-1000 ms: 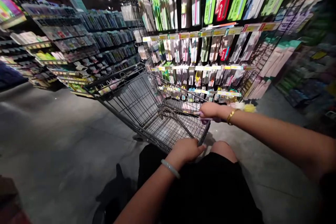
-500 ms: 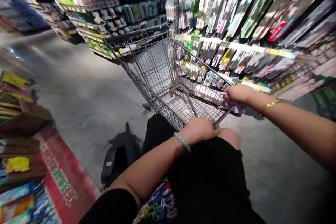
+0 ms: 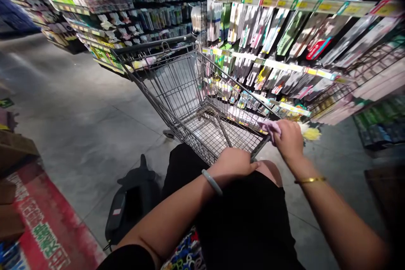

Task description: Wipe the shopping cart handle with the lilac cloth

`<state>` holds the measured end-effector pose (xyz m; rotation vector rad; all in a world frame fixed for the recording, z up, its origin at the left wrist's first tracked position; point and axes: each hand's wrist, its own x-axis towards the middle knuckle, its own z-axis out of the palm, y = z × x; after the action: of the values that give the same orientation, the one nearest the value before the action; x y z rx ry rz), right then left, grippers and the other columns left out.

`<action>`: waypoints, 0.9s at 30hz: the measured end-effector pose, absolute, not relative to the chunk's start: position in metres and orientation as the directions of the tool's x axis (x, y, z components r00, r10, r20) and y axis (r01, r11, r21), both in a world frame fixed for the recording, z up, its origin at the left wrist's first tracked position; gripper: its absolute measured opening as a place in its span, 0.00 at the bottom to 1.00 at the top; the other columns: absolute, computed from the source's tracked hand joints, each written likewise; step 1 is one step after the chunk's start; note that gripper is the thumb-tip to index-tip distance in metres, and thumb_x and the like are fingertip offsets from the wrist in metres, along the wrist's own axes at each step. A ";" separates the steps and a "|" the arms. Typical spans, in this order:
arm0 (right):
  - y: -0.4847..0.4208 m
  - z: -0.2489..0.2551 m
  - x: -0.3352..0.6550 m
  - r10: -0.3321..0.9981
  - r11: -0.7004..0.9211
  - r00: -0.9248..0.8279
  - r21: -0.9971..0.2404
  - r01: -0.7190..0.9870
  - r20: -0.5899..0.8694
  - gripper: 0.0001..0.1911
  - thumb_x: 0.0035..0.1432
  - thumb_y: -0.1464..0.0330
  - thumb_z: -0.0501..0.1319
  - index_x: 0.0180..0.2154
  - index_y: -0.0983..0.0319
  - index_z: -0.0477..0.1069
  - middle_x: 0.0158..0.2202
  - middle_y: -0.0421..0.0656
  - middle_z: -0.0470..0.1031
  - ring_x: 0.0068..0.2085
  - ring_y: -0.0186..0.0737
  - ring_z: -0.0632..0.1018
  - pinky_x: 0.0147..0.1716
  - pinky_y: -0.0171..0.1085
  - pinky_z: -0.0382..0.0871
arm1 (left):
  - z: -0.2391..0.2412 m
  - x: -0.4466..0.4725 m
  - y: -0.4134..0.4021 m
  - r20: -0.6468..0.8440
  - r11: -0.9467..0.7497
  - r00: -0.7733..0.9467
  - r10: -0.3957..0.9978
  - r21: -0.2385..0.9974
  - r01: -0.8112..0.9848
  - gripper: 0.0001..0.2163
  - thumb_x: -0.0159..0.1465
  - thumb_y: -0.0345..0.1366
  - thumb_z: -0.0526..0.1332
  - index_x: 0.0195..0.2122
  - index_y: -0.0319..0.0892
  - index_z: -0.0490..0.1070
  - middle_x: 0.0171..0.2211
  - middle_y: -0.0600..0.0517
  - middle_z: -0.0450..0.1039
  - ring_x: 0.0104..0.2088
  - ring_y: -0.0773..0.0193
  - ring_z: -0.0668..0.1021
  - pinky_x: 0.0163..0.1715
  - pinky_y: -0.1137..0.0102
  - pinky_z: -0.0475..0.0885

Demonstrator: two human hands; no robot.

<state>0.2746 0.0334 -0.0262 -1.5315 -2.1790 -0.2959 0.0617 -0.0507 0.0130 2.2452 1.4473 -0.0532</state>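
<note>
An empty wire shopping cart (image 3: 177,88) stands in front of me in a store aisle. My left hand (image 3: 234,162) is closed round the near end of the cart's handle bar; a pale bangle sits on that wrist. My right hand (image 3: 288,138), with a gold bangle on its wrist, grips the handle's right end together with a small pinkish-purple thing (image 3: 268,125) that I cannot make out. My black skirt and one bare knee (image 3: 268,171) show just below the handle.
Racks of hanging packaged goods (image 3: 284,38) stand close on the cart's right. Shelves (image 3: 104,12) run along the back left. Grey floor (image 3: 79,122) spreads to the left. A red mat (image 3: 47,228) and cardboard boxes (image 3: 12,156) lie at lower left. A dark bag (image 3: 133,202) hangs by my leg.
The view has swung left and down, bringing the red mat and boxes into sight. My right arm has drawn in closer along the handle. Both hands have stayed on the cart.
</note>
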 end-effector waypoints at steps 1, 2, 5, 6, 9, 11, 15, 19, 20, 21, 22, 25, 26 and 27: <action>0.025 -0.036 0.271 0.825 0.328 -0.206 -0.150 0.933 0.527 0.14 0.59 0.68 0.53 0.44 0.63 0.71 0.47 0.55 0.72 0.50 0.54 0.69 0.51 0.49 0.61 | 0.013 0.061 -0.051 -0.272 -0.345 0.451 0.850 0.358 0.868 0.29 0.67 0.59 0.45 0.42 0.42 0.77 0.38 0.43 0.80 0.40 0.50 0.81 0.40 0.61 0.74; 0.015 -0.045 0.266 0.816 0.333 -0.167 -0.214 0.918 0.553 0.14 0.59 0.68 0.52 0.45 0.62 0.70 0.50 0.54 0.71 0.53 0.54 0.67 0.54 0.51 0.59 | 0.014 0.061 -0.051 -0.267 -0.355 0.458 0.848 0.355 0.865 0.29 0.67 0.58 0.45 0.42 0.41 0.77 0.38 0.42 0.80 0.40 0.49 0.81 0.40 0.61 0.74; -0.017 -0.070 0.251 0.805 0.390 -0.102 -0.390 0.834 0.585 0.17 0.58 0.68 0.53 0.48 0.59 0.69 0.54 0.52 0.67 0.58 0.53 0.66 0.58 0.54 0.56 | 0.014 0.061 -0.051 -0.255 -0.372 0.465 0.848 0.339 0.864 0.26 0.68 0.55 0.47 0.42 0.41 0.77 0.37 0.42 0.80 0.40 0.50 0.81 0.39 0.62 0.74; -0.024 -0.077 0.248 0.811 0.374 -0.048 -0.455 0.808 0.583 0.17 0.57 0.68 0.53 0.48 0.58 0.69 0.55 0.52 0.66 0.59 0.54 0.65 0.59 0.55 0.56 | 0.014 0.061 -0.051 -0.254 -0.371 0.460 0.851 0.331 0.868 0.25 0.68 0.53 0.48 0.41 0.41 0.77 0.37 0.43 0.80 0.40 0.50 0.81 0.39 0.63 0.74; -0.023 -0.096 0.250 0.861 0.151 0.289 -0.753 0.640 0.418 0.19 0.54 0.65 0.55 0.48 0.59 0.68 0.53 0.52 0.66 0.59 0.54 0.67 0.57 0.54 0.60 | 0.012 0.062 -0.051 -0.251 -0.369 0.450 0.857 0.311 0.876 0.23 0.68 0.51 0.48 0.39 0.41 0.78 0.37 0.43 0.80 0.39 0.51 0.81 0.39 0.64 0.74; -0.016 -0.108 0.251 0.897 -0.060 0.433 -0.942 0.330 0.094 0.20 0.52 0.61 0.56 0.47 0.58 0.65 0.47 0.49 0.70 0.51 0.53 0.72 0.51 0.52 0.67 | 0.012 0.063 -0.051 -0.239 -0.377 0.453 0.859 0.303 0.875 0.24 0.68 0.51 0.47 0.39 0.41 0.78 0.37 0.43 0.80 0.40 0.51 0.81 0.39 0.63 0.74; -0.017 -0.112 0.241 0.921 -0.233 0.312 -0.971 -0.045 -0.236 0.20 0.49 0.57 0.59 0.44 0.56 0.62 0.37 0.44 0.74 0.37 0.50 0.78 0.36 0.46 0.74 | 0.010 0.062 -0.051 -0.212 -0.406 0.470 0.857 0.285 0.868 0.23 0.68 0.51 0.48 0.40 0.40 0.78 0.37 0.42 0.80 0.38 0.51 0.81 0.39 0.62 0.74; -0.027 -0.080 0.233 0.931 -0.073 0.347 -0.990 -0.121 -0.111 0.24 0.51 0.56 0.61 0.48 0.57 0.62 0.43 0.45 0.75 0.38 0.45 0.78 0.38 0.44 0.75 | 0.009 0.061 -0.050 -0.199 -0.431 0.491 0.848 0.282 0.857 0.24 0.68 0.52 0.46 0.39 0.40 0.77 0.35 0.43 0.79 0.37 0.50 0.81 0.38 0.61 0.74; -0.027 -0.072 0.234 0.926 -0.010 0.375 -0.994 -0.106 -0.049 0.25 0.52 0.56 0.61 0.49 0.57 0.62 0.44 0.45 0.74 0.40 0.44 0.78 0.40 0.44 0.74 | 0.009 0.061 -0.050 -0.202 -0.431 0.490 0.848 0.277 0.859 0.24 0.68 0.52 0.46 0.39 0.41 0.77 0.35 0.43 0.79 0.37 0.50 0.81 0.38 0.61 0.74; -0.024 -0.068 0.235 0.914 0.041 0.406 -0.997 -0.061 0.013 0.24 0.52 0.56 0.62 0.49 0.57 0.63 0.45 0.45 0.74 0.41 0.43 0.77 0.42 0.44 0.73 | 0.009 0.061 -0.050 -0.208 -0.427 0.485 0.849 0.270 0.863 0.24 0.68 0.52 0.47 0.40 0.41 0.77 0.35 0.43 0.79 0.37 0.51 0.81 0.38 0.61 0.74; -0.021 -0.067 0.237 0.898 0.069 0.434 -0.998 0.005 0.064 0.24 0.52 0.56 0.63 0.49 0.58 0.64 0.46 0.46 0.74 0.42 0.42 0.77 0.44 0.43 0.72 | 0.008 0.061 -0.049 -0.215 -0.422 0.479 0.851 0.262 0.868 0.24 0.68 0.52 0.47 0.40 0.41 0.77 0.36 0.43 0.79 0.37 0.51 0.81 0.38 0.61 0.74; -0.018 -0.090 0.236 0.868 -0.021 0.493 -0.987 0.157 0.060 0.22 0.52 0.57 0.61 0.47 0.58 0.64 0.45 0.46 0.73 0.43 0.43 0.75 0.45 0.44 0.71 | 0.009 0.062 -0.048 -0.223 -0.418 0.469 0.854 0.241 0.876 0.24 0.68 0.52 0.47 0.40 0.41 0.77 0.36 0.44 0.80 0.37 0.51 0.81 0.38 0.62 0.74; -0.021 -0.102 0.233 0.864 -0.082 0.504 -0.982 0.168 0.014 0.22 0.51 0.57 0.60 0.47 0.59 0.63 0.43 0.46 0.73 0.42 0.44 0.74 0.44 0.44 0.71 | 0.009 0.063 -0.048 -0.222 -0.419 0.468 0.855 0.235 0.877 0.24 0.68 0.52 0.47 0.40 0.41 0.77 0.36 0.44 0.80 0.37 0.51 0.81 0.38 0.62 0.74; -0.026 -0.113 0.228 0.861 -0.139 0.507 -0.978 0.154 -0.042 0.22 0.51 0.58 0.59 0.47 0.59 0.63 0.41 0.45 0.73 0.41 0.45 0.74 0.42 0.45 0.71 | 0.009 0.063 -0.048 -0.221 -0.421 0.468 0.855 0.231 0.877 0.24 0.68 0.52 0.47 0.40 0.41 0.77 0.36 0.44 0.80 0.37 0.51 0.81 0.37 0.62 0.74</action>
<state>0.2279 -0.0258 -0.1129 -1.6162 -0.8873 0.7787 0.0629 -0.0479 0.0094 2.4089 1.4713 -0.0987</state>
